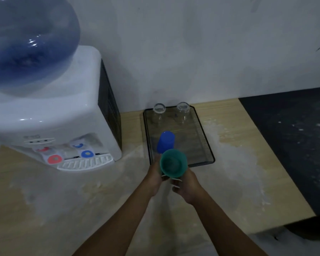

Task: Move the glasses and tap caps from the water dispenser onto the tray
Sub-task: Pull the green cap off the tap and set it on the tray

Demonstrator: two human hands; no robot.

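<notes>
Both of my hands hold a green cup just in front of the tray's near edge, its open mouth facing up at me. My left hand grips its lower left side, my right hand its lower right. A blue cup is just beyond it, upside down over the black tray; its lower rim is hidden by the green cup. Two clear glasses stand at the tray's far end. On the white water dispenser at left, a red tap cap and a blue tap cap show.
A large blue water bottle sits on top of the dispenser. Its white drip grille juts out towards me. The wooden table is stained pale. It ends at right against a dark floor. A wall stands close behind the tray.
</notes>
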